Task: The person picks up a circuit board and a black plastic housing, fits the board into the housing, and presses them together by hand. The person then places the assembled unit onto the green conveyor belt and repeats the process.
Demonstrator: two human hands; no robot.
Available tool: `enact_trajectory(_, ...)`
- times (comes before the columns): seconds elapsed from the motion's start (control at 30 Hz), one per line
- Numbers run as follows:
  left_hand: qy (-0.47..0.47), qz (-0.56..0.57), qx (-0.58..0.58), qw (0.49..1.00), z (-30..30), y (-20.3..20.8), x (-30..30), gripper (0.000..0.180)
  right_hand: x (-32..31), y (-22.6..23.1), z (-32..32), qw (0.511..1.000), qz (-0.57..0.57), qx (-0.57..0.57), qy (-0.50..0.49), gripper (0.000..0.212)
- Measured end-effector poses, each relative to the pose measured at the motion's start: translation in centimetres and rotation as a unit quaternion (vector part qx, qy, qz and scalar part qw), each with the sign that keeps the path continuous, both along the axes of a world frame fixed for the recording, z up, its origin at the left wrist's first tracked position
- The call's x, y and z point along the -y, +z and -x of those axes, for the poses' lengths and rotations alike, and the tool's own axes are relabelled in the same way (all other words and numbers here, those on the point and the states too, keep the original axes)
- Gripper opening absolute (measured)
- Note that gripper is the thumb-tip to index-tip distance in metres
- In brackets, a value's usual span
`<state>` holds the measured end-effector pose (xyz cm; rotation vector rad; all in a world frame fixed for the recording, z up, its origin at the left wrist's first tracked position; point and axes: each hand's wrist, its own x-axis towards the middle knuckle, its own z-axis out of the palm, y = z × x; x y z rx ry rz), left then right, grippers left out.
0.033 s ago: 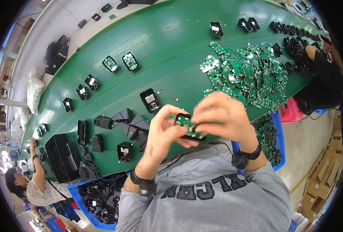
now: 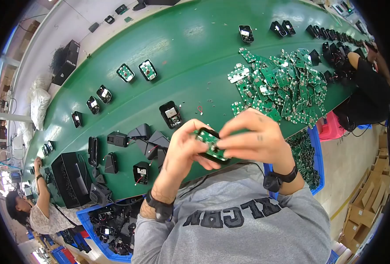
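My left hand [image 2: 184, 147] is wrapped round a small black plastic housing [image 2: 226, 162] with a green circuit board [image 2: 209, 138] in its open side. From the right, my right hand [image 2: 252, 138] reaches over the board with its fingertips brought together at the board's middle. Whatever they pinch there is hidden and slightly blurred. Just beyond my left hand, another open black housing [image 2: 171, 115] lies on the green table, showing a white part inside. A short red wire [image 2: 200, 110] lies to the right of it.
A big heap of green circuit boards [image 2: 287, 83] covers the table's right side. Black housings [image 2: 149, 143] lie to the left, near a black box [image 2: 71, 180]. Blue bins [image 2: 116, 256] stand below the table edge. Co-workers [image 2: 36, 211] sit at both ends.
The housing has turned slightly in my left hand, showing more of the board. My right hand has shifted a little, its fingers now lower on the board.
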<state>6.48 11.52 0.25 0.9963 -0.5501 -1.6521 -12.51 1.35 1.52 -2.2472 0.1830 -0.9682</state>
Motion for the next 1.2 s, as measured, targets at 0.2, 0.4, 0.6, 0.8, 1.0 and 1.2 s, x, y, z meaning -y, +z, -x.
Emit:
enact_trajectory(0.2, -0.056, -0.039, -0.001, 0.998, -1.0, -0.2, 0.2, 0.030, 0.4, 0.3, 0.4, 0.993, 0.113, -0.001, 0.033, 0.026)
enact_trajectory(0.4, -0.088, -0.051, 0.000, 0.995, -1.4, 0.1, 0.3, 0.020, 0.4, 0.3, -0.4, 0.978, 0.205, -0.032, -0.008, 0.021)
enact_trajectory(0.6, 0.001, -0.007, 0.118, 0.993, -0.2, 1.2, 0.2, 0.028, -1.2, 0.0, -1.2, 0.990, 0.003, -0.103, -0.092, 0.018)
enact_trajectory(0.8, -0.082, -0.049, 0.024, 0.995, -1.9, 0.7, 0.2, 0.022, 0.0, 0.9, 0.0, 0.977, 0.202, -0.052, -0.041, 0.026)
enact_trajectory(1.0, -0.151, -0.062, -0.010, 0.987, -2.1, 0.6, 0.5, 0.027, 0.8, 1.7, 0.6, 0.943, 0.324, -0.069, 0.029, 0.024)
enact_trajectory(1.2, -0.178, -0.081, 0.003, 0.981, -2.4, 0.9, 0.4, 0.022, 0.9, 2.1, 0.5, 0.932, 0.354, -0.053, 0.055, 0.024)
